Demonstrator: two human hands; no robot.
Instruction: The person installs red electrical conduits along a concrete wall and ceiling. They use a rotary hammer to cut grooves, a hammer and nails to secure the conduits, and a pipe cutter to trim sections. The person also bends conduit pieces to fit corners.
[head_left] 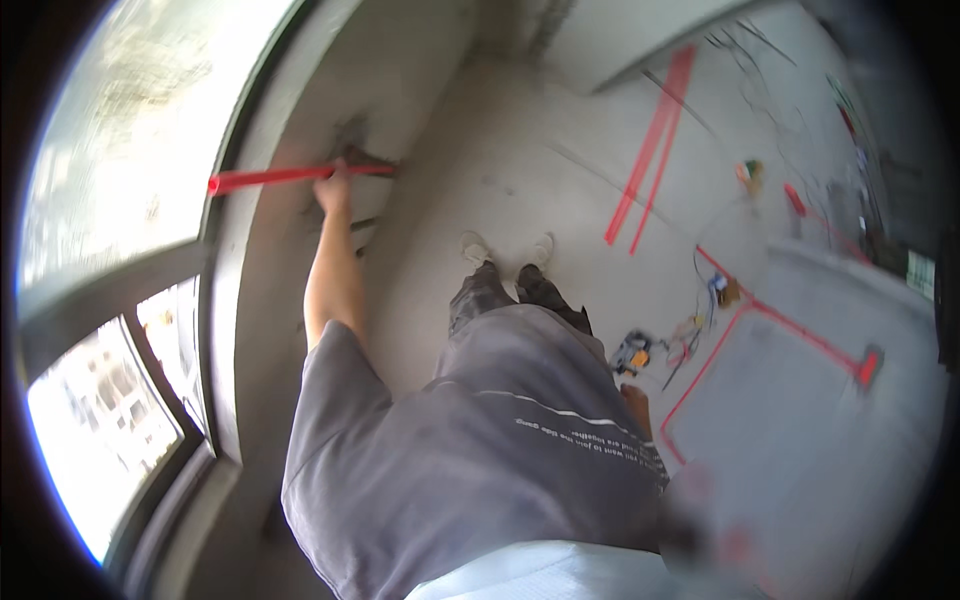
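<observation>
My left arm stretches out toward the wall under the window. The fingers of my left hand (333,188) are closed round a red plastic pipe (265,178), which lies crosswise. One open end of the pipe is over the window ledge (240,250), and the other reaches past the dark, rough patch on the wall (352,140). Low at my right side, only a small part of my right hand (636,402) shows beside my shirt. Its fingers are mostly hidden and blurred.
Several loose red pipes (650,150) lie on the concrete floor ahead to the right. Red pipe runs (800,332) are laid on the right. A black and orange power tool (632,353) sits near my right hand, with cables (684,350) beside it. The window (120,130) is on the left.
</observation>
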